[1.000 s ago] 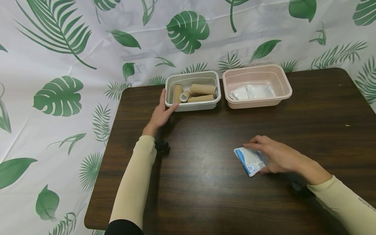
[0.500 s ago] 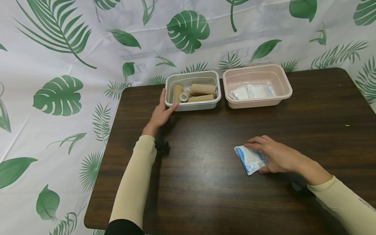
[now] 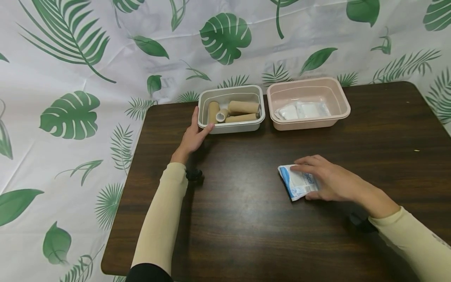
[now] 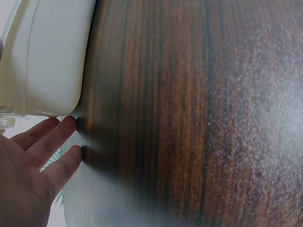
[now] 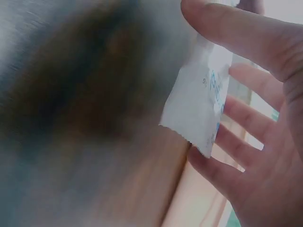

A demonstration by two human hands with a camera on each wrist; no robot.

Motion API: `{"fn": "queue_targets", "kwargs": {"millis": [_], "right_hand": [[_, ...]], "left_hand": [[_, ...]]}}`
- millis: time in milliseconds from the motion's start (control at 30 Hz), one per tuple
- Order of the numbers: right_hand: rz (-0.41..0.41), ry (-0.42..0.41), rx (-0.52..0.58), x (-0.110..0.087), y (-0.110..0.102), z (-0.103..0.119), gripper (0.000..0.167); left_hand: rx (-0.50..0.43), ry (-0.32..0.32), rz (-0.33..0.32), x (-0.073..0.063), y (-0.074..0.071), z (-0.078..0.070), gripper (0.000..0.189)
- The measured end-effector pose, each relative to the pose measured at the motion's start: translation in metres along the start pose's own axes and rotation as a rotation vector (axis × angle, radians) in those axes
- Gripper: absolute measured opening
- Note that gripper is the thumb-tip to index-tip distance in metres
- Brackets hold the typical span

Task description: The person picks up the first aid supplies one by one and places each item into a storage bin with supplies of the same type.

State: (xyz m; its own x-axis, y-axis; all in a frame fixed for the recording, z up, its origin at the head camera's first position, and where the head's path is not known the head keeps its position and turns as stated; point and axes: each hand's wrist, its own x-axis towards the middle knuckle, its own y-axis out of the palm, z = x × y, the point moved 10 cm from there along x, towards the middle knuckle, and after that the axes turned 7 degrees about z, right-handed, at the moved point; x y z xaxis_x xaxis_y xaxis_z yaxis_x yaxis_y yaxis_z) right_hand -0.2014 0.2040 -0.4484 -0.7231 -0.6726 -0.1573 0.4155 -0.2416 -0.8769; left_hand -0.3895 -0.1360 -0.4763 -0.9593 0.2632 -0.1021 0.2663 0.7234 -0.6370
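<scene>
My left hand (image 3: 190,139) rests at the left front corner of a grey plastic bin (image 3: 237,128), fingers fairly straight along its side and thumb on the front rim. In the left wrist view, fingertips (image 4: 69,124) meet the bin's lower edge (image 4: 52,56). Several brown cardboard tubes (image 3: 244,107) lie inside that bin. My right hand (image 3: 332,180) pinches a small white and blue packet (image 3: 298,181) between thumb and fingers over the table's right half. In the right wrist view, the packet (image 5: 196,101) shows a jagged edge and blue lettering, with thumb and fingers on opposite sides.
A pink plastic bin (image 3: 304,124) stands right of the grey one at the table's back edge, with white packets (image 3: 311,110) in it. The dark wood table (image 3: 239,203) meets a leaf-patterned white sheet (image 3: 141,66) at the back and left.
The right hand has shifted slightly away from the body and to the left, carrying the white and blue packet. The left hand stays at the grey bin, unmoved.
</scene>
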Motion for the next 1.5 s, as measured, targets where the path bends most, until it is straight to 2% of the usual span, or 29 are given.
{"fn": "queue_targets", "kwargs": {"millis": [167, 333, 533, 700, 900, 1200, 1500], "right_hand": [[-0.045, -0.004, -0.037, 0.003, -0.023, 0.001, 0.07], [-0.148, -0.026, -0.065, 0.006, -0.053, -0.001, 0.067], [-0.3, -0.04, -0.082, 0.014, -0.083, -0.008, 0.065], [-0.344, 0.008, -0.071, 0.029, -0.103, -0.02, 0.062], [-0.4, 0.103, -0.035, 0.037, -0.115, -0.045, 0.062], [-0.497, 0.119, -0.036, 0.057, -0.129, -0.063, 0.061], [-0.501, 0.198, -0.017, 0.063, -0.123, -0.079, 0.06]], "left_hand": [[-0.001, 0.004, -0.003, 0.002, 0.0, -0.002, 0.092], [-0.011, 0.014, -0.002, 0.004, 0.001, -0.005, 0.09], [-0.005, 0.0, 0.006, -0.004, 0.001, 0.0, 0.091], [0.002, 0.012, -0.017, -0.009, -0.006, 0.003, 0.09], [0.0, 0.019, 0.003, -0.012, 0.004, 0.004, 0.09], [0.01, 0.028, -0.001, -0.018, 0.003, 0.005, 0.089], [0.003, 0.037, -0.016, -0.024, 0.004, 0.0, 0.091]]}}
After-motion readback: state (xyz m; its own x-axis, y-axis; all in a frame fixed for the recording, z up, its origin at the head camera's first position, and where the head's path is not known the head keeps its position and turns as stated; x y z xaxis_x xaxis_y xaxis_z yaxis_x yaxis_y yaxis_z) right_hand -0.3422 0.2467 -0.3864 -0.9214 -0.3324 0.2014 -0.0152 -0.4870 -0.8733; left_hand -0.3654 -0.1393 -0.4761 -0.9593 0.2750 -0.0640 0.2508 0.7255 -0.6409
